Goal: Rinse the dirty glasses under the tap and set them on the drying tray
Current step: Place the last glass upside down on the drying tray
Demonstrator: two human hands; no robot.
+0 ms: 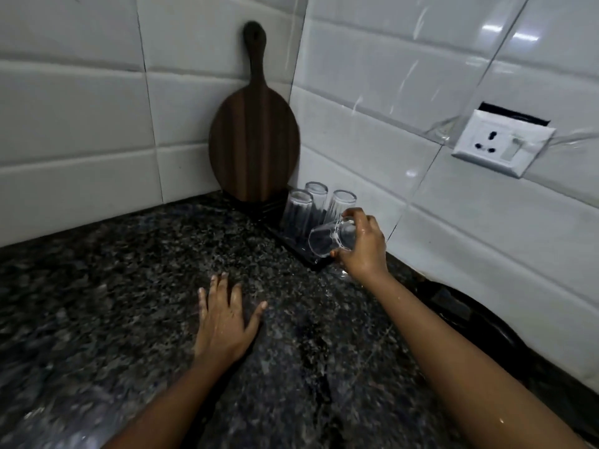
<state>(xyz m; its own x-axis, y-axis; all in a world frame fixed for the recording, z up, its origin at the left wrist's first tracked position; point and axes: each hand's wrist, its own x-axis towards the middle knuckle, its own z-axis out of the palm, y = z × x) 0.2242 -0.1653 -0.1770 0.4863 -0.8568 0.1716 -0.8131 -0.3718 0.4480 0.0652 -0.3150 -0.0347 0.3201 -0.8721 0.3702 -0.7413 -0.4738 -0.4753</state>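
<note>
Your right hand point(361, 251) gripped a wet glass point(330, 238), tipped mouth-down over the tray's point(316, 263) near end, beside three upturned glasses point(319, 207), likely to drain. Your left hand point(225, 315) lay flat, fingers spread, on the table point(129, 286).

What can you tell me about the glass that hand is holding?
The held glass is a clear, wet tumbler, apparently real glass. The right hand grips it near its base, tilted on its side with the open mouth facing left and down, just over the near end of the dark drying tray, in front of three upturned glasses.
</note>
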